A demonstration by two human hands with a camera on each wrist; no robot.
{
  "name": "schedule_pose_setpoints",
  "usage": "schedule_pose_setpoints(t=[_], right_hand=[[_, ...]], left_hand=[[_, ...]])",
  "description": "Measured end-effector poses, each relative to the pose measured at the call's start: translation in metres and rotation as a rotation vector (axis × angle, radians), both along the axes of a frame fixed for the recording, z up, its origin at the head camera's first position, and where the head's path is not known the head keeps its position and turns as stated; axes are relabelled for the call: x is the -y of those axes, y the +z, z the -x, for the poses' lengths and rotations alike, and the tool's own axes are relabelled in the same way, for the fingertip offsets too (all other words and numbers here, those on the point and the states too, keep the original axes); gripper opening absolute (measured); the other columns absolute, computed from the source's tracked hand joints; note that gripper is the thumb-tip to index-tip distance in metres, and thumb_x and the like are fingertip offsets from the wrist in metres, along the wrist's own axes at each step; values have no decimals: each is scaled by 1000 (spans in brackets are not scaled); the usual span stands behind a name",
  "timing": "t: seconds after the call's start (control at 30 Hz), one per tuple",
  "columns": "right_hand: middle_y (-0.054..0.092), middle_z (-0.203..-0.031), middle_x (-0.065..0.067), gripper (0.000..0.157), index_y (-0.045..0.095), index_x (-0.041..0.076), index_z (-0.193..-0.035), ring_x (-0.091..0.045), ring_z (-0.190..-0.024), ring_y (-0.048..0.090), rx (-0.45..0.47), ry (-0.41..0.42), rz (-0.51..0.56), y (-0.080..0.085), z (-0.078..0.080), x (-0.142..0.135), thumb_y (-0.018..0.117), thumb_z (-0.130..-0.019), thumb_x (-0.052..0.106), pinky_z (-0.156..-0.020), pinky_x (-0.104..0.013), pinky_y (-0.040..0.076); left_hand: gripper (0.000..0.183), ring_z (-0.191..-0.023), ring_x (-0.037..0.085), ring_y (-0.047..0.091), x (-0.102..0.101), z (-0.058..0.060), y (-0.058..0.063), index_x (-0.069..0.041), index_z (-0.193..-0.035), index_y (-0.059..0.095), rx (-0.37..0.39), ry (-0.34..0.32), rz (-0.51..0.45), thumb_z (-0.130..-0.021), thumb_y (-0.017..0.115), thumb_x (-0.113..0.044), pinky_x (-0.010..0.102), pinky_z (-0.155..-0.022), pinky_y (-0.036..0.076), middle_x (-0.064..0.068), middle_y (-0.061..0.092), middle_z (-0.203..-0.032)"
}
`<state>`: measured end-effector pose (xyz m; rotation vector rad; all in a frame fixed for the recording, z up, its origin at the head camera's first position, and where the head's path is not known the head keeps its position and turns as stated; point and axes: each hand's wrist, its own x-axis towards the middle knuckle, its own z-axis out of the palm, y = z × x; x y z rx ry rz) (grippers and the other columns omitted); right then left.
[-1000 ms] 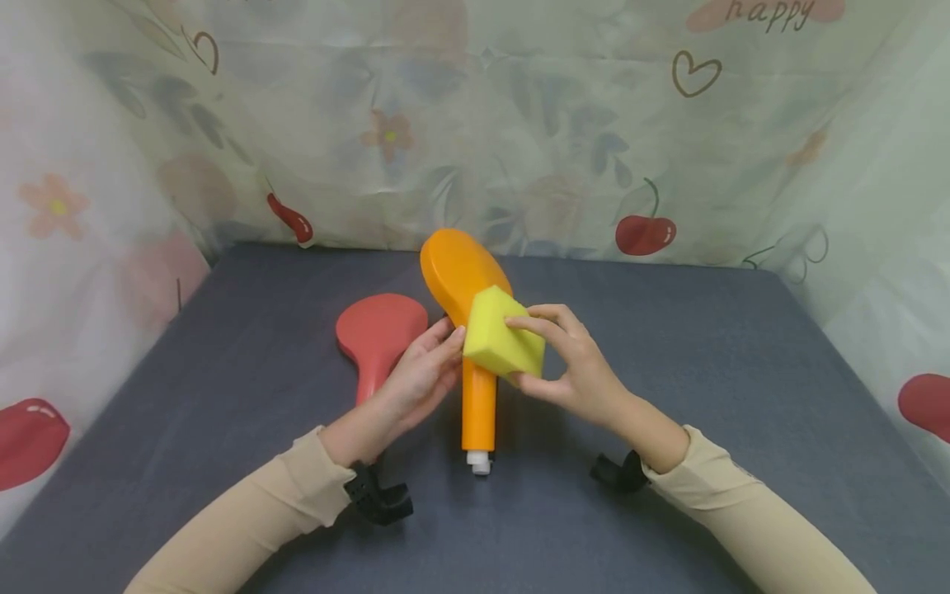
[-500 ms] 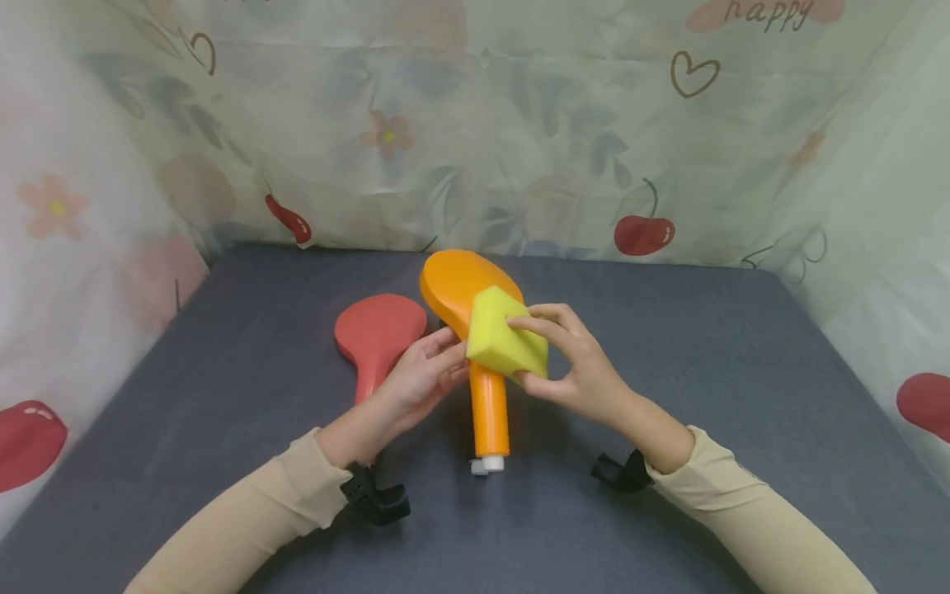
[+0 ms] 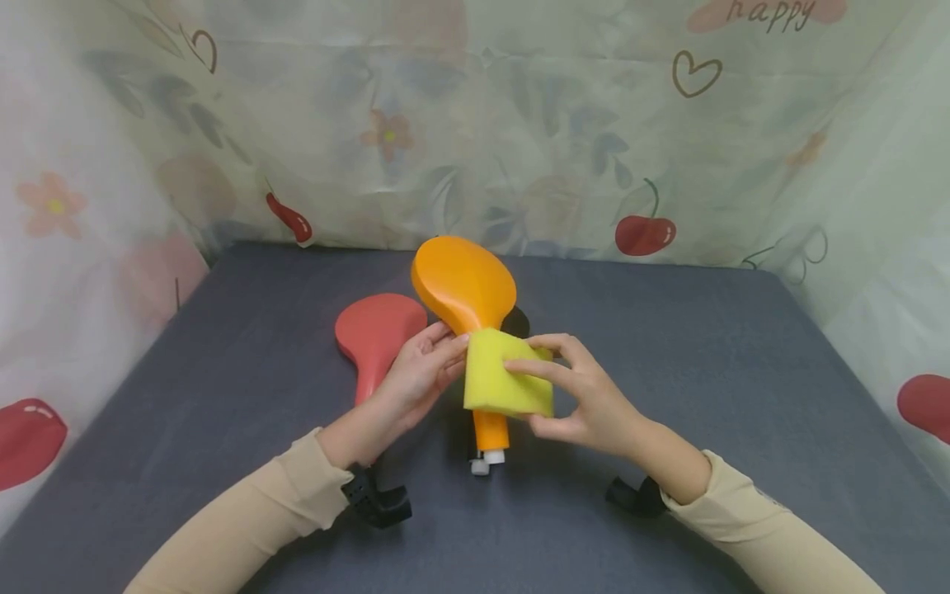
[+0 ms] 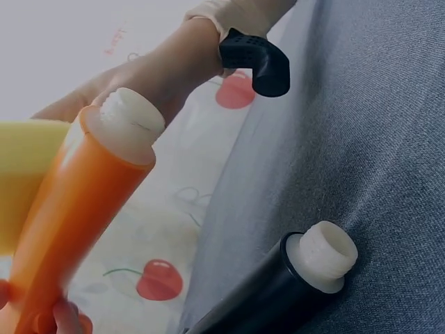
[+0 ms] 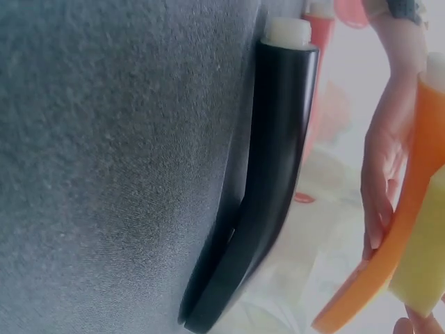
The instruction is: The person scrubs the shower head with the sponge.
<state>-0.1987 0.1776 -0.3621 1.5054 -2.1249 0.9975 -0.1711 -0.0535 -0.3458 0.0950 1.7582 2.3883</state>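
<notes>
In the head view an orange handheld shower head (image 3: pixel 466 280) is raised above the table, tilted, its round head pointing away. My left hand (image 3: pixel 417 378) holds it at the neck, thumb and fingers on either side. The right hand (image 3: pixel 597 404) pinches a yellow sponge (image 3: pixel 505 373) between thumb and fingers, and the sponge lies against the orange handle, covering much of it. At the handle's near end a white threaded connector (image 4: pixel 135 117) shows in the left wrist view. Below lies a black shower head (image 5: pixel 278 132), mostly hidden from the head camera.
A red shower head (image 3: pixel 381 328) lies on the dark grey cloth-covered table (image 3: pixel 690 355), left of the orange one and partly behind the left forearm. Patterned curtains (image 3: pixel 557 124) enclose the back and sides. Each wrist wears a black camera mount (image 3: pixel 377 497).
The sponge in my right hand has slid from the neck down the handle toward me. The orange shower head has tilted, its handle end shifting slightly right. My left hand stays nearly in place.
</notes>
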Motion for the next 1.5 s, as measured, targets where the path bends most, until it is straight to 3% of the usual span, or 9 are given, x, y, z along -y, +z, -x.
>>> schedule_pose_setpoints(t=[0.2, 0.43, 0.67, 0.8, 0.93, 1.2, 1.5], right_hand=[[47, -124, -14, 47, 57, 21, -124, -24, -107, 42, -53, 11, 4, -1, -3, 0, 71, -79, 20, -80, -39, 43], [51, -121, -15, 58, 60, 22, -119, -24, -105, 46, -178, 44, -31, -1, -9, 2, 78, -65, 14, -80, -42, 42], [50, -122, -11, 54, 62, 24, -117, -21, -109, 47, -220, 118, -141, -3, -18, 1, 77, -65, 20, -82, -38, 42], [50, -122, -11, 57, 63, 24, -116, -21, -110, 47, -245, 138, -161, -3, -18, 0, 79, -62, 18, -81, -38, 42], [50, -123, -11, 56, 61, 24, -116, -22, -111, 47, -205, 87, -149, -1, -13, -2, 79, -64, 19, -83, -40, 40], [49, -123, -13, 58, 57, 17, -120, -27, -110, 46, -39, -25, -70, 0, 3, 2, 79, -67, 13, -84, -48, 42], [49, -119, -11, 58, 50, 9, -121, -23, -109, 46, 101, -138, 95, -1, 20, 10, 78, -70, 6, -85, -39, 48]], left_hand=[[45, -104, 7, 57, -2, -1, 0, -4, -139, 35, 1, 7, 8, -97, 49, -13, 23, -95, 48, 8, 49, -130], [41, -98, 10, 57, -2, 1, -4, -4, -135, 41, -20, 41, 63, -96, 51, -13, 23, -93, 49, 0, 54, -117], [41, -98, 7, 60, -1, 2, -1, -5, -135, 44, -10, 142, 43, -95, 51, -10, 26, -96, 49, 2, 56, -118], [42, -97, 6, 60, -1, 3, -1, -5, -136, 42, 9, 155, 34, -95, 51, -10, 24, -94, 50, 5, 55, -123], [44, -97, 4, 60, -2, 4, 0, -5, -138, 40, 26, 152, 21, -96, 50, -9, 24, -95, 49, 10, 51, -130], [45, -102, 3, 59, -1, 3, 1, -5, -140, 37, 58, 114, 22, -96, 49, -9, 22, -95, 49, 13, 46, -139], [45, -104, 3, 58, 0, -1, 1, -7, -141, 35, 39, 9, 18, -97, 46, -10, 26, -102, 44, 12, 45, -140]])
